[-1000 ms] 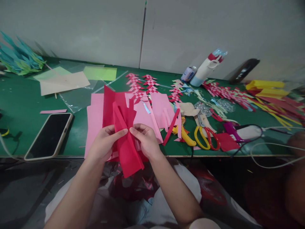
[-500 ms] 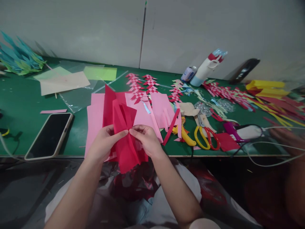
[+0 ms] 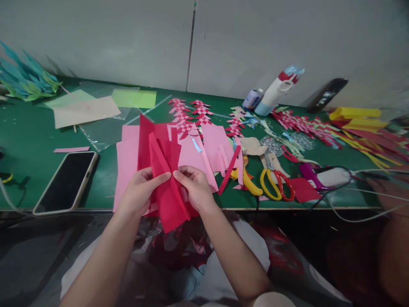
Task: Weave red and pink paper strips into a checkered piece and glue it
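Note:
A folded sheet of red paper (image 3: 169,202) is held between both hands over the table's front edge. My left hand (image 3: 140,187) grips its left part, thumb on top. My right hand (image 3: 194,185) pinches the folds at the middle, its thumb almost meeting the left one. The paper's upper end fans into several upright flaps. Behind it stands another red sheet (image 3: 144,136), and pink sheets (image 3: 128,149) lie underneath. Most of my fingertips are hidden behind the paper.
Right of the hands lie scissors (image 3: 277,183) with yellow and red handles and a yellow cutter (image 3: 252,183). A phone (image 3: 67,181) rests at left. Woven paper strips (image 3: 180,115), a bottle (image 3: 276,91) and a can (image 3: 253,99) stand farther back. A co-worker's blurred arm (image 3: 394,238) is at far right.
The red paper's folds have drawn closer together, its right flap turning narrower and more upright. Both hands stay nearly in place. The co-worker's hand at far right has shifted slightly.

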Tool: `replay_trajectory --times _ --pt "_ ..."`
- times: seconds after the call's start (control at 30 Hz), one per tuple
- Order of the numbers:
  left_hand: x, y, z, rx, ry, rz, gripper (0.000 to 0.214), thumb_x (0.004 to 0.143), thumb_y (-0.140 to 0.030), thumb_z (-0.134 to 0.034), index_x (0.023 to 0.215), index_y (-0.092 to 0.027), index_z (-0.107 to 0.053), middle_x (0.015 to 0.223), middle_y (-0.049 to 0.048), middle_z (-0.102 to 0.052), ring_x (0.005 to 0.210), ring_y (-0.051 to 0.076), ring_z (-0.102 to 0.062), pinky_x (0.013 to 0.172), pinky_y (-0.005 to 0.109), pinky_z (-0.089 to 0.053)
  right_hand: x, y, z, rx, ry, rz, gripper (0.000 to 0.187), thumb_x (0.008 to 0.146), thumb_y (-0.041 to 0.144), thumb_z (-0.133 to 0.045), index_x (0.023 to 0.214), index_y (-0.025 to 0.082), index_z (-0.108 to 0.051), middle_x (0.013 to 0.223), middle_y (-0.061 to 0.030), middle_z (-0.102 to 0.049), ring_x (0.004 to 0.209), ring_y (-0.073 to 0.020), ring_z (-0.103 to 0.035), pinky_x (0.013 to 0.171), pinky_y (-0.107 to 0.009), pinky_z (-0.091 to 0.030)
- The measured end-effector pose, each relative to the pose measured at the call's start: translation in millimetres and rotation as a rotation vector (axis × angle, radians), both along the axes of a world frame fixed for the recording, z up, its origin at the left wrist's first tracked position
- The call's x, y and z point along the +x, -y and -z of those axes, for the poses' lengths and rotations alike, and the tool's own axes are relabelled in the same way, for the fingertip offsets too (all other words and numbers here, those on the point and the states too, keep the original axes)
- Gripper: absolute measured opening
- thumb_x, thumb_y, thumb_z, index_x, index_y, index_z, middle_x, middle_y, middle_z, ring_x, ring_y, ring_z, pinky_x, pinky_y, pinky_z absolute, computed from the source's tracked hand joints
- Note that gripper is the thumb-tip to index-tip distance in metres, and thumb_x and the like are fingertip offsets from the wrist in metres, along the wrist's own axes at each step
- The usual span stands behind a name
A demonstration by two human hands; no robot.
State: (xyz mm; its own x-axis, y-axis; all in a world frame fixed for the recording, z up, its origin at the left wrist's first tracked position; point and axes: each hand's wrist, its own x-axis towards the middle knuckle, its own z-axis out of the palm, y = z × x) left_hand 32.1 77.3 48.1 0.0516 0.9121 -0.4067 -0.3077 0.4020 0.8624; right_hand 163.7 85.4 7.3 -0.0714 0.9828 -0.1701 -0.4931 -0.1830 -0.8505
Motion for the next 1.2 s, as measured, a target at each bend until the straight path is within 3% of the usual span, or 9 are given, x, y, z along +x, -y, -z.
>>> replay_trajectory --times 0.1,0.3,0.5,0.97,1.2 --pt "0.2 -0.1 -0.7 -0.012 0.002 -0.013 0.033 0.057 -0.029 -0.085 0.081 -0.013 -0.069 0.066 0.0044 -0.072 0.054 0.017 -0.066 0.054 0.025 -0.056 0.0 0.2 0.3 -0.001 -0.019 0.035 0.022 0.06 0.032 -0.083 0.074 0.02 -0.069 0.073 0.0027 -0.065 0.069 -0.0101 -0.058 0.073 -0.025 -0.048" --pt "-2.5 -1.2 1.8 0.013 -0.021 -0.04 0.035 0.057 -0.03 -0.086 0.083 -0.013 -0.07 0.07 0.0048 -0.073 0.059 0.017 -0.068 0.059 0.026 -0.057 7.8 -1.0 -4.1 -0.034 0.055 -0.098 0.024 0.057 0.032 -0.084 0.071 0.018 -0.07 0.068 0.0026 -0.064 0.066 -0.0097 -0.057 0.069 -0.024 -0.047" --pt "-7.4 -1.5 6.1 0.007 -0.074 0.051 0.037 0.057 -0.029 -0.085 0.087 -0.014 -0.07 0.073 0.0051 -0.074 0.059 0.018 -0.068 0.058 0.028 -0.057 8.2 -0.7 -4.3 -0.054 0.051 -0.082 0.021 0.057 0.031 -0.084 0.069 0.019 -0.07 0.066 0.0032 -0.063 0.063 -0.0091 -0.055 0.067 -0.024 -0.046" --pt "-0.6 -1.3 1.2 -0.02 0.017 -0.006 0.038 0.054 -0.031 -0.086 0.084 -0.014 -0.069 0.07 0.0051 -0.073 0.057 0.019 -0.068 0.054 0.027 -0.056 -6.7 3.4 -1.4 -0.028 -0.08 0.078 0.017 0.059 0.028 -0.083 0.067 0.02 -0.069 0.07 0.004 -0.064 0.068 -0.0103 -0.057 0.073 -0.026 -0.046" --pt "-2.0 -2.9 3.5 -0.033 0.012 -0.031 0.036 0.055 -0.029 -0.086 0.084 -0.014 -0.069 0.071 0.0053 -0.074 0.056 0.019 -0.068 0.053 0.028 -0.056 0.9 -0.5 -1.1 -0.053 -0.023 -0.008 0.021 0.057 0.032 -0.083 0.067 0.02 -0.07 0.067 0.0029 -0.065 0.066 -0.0115 -0.058 0.072 -0.028 -0.048"
